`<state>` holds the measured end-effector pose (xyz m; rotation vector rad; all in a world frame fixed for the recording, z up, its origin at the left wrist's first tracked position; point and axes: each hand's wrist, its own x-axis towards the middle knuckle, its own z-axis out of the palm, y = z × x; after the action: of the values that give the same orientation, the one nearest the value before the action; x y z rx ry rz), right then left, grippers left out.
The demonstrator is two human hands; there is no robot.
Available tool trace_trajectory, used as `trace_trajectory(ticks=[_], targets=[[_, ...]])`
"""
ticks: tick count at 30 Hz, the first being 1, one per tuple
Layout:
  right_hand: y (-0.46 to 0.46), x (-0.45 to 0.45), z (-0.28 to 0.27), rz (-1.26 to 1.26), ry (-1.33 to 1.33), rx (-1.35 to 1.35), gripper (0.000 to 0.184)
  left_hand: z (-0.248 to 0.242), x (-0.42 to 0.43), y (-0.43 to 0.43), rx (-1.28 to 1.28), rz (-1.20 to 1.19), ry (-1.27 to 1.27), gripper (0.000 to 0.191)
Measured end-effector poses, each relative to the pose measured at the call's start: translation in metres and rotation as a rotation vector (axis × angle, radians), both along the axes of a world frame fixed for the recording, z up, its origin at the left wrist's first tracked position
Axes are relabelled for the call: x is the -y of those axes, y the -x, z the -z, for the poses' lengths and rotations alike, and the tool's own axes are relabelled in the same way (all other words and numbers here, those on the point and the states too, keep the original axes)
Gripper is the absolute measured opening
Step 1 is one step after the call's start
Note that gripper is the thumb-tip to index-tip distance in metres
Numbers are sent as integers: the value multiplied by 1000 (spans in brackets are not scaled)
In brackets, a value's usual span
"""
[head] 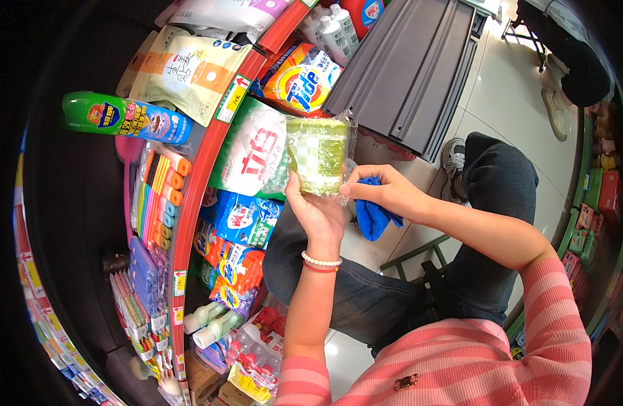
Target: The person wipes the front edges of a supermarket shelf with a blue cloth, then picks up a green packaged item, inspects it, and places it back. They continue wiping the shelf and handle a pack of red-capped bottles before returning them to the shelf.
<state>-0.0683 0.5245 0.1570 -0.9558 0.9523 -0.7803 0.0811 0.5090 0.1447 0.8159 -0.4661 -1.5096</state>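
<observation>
My left hand [319, 213] holds a green package in clear plastic wrap [321, 157] from below, its thumb on the near edge. The fingers of my right hand [375, 190] pinch the wrap's right corner, and a blue cloth [373, 215] hangs bunched from the same hand. Just left of the package lies a large green and white detergent bag [255, 147]. Beyond it is an orange Tide bag [304, 78]. A green and blue spray can [128, 117] lies on the shelf to the left.
A red shelf edge [202, 147] with price tags curves down the left. Blue and orange detergent packs [245, 218] sit below it. Dark grey metal panels [403, 71] stand beyond my hands. Another person's leg and shoe [554, 114] are at upper right, near a stocked green shelf [586, 177].
</observation>
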Motion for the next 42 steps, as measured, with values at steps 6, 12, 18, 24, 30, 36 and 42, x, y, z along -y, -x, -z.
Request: trace_trajectory(ticks=[6,12,18,24,30,36,42], targets=[[9,11,3,127,194,-29,41,1,0,-3,33,-39,-4,55],[24,24,-15,237,61,184,71,4,-6,2,182,-50,42,58],[23,22,-21,324,-44,415,43,0,-6,1,125,-12,-4,61],[26,24,-16,334,-20,385,36,-5,-3,2,64,74,-34,63],[30,24,-16,290,-20,318,43,-5,-1,-3,-83,200,-34,63],[28,22,-23,242,-31,433,50,-7,-1,-3,-77,204,-42,62],[34,27,-15,332,-148,411,46,-5,-3,-2,-85,230,-17,55]])
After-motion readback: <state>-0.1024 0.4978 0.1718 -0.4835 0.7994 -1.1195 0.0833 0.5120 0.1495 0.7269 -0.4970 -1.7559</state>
